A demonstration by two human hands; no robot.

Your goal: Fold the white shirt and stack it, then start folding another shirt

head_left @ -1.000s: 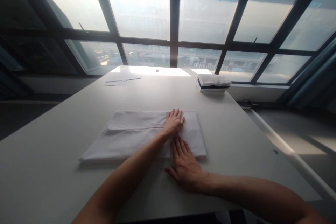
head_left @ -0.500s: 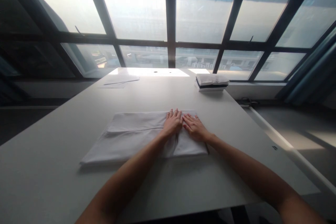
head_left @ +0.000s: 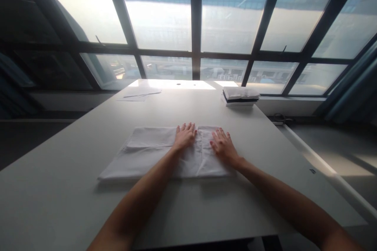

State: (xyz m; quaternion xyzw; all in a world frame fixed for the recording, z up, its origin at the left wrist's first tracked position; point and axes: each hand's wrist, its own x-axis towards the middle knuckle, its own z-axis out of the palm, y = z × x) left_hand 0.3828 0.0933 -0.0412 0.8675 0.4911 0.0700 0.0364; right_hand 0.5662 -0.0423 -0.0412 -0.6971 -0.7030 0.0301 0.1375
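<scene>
A folded white garment (head_left: 153, 157), perhaps a shirt, lies flat on the white table (head_left: 188, 211) in front of me. Its right end is turned over onto the rest, and an upright fold edge shows between my hands. My left hand (head_left: 185, 136) rests flat on the cloth just left of that edge, fingers spread. On the folded-over right part lies my right hand (head_left: 224, 147), also flat with its fingers apart. Neither hand grips the fabric. Parts of the garment's near side are hidden behind my left forearm.
A stack of folded cloth (head_left: 240, 96), white and dark, sits at the table's far right. Sheets of paper (head_left: 140, 94) lie at the far left. Windows (head_left: 165, 19) stand behind the table. A small dark mark (head_left: 312, 171) is near the right edge.
My hands have moved apart along the cloth, the left one to the left and the right one to the right. The view has shifted slightly.
</scene>
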